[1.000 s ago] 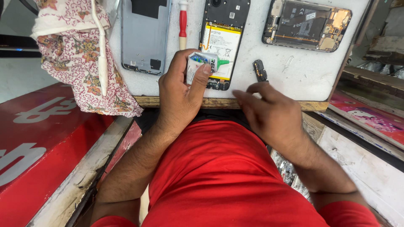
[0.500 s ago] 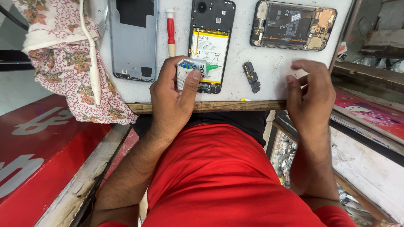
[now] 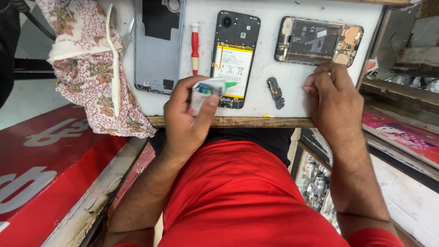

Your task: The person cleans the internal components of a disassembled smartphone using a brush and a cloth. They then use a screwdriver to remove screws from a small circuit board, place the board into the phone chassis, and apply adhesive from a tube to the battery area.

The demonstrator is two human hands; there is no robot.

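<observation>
My left hand grips a small white glue tube with a green tip, held over the bottom end of an opened black phone whose yellow battery shows. My right hand rests on the white work mat with its fingers curled and fingertips pinched on the surface, just below a second opened phone. Whether it pinches anything is too small to tell. A small black part lies between my two hands.
A grey phone back cover and a red-handled screwdriver lie left of the black phone. A floral cloth with a white cable hangs over the table's left edge. Red panels flank my lap; cluttered shelves stand to the right.
My right hand moved from my lap up onto the white mat, toward the second phone. My left hand stayed on the glue tube at the black phone's lower end.
</observation>
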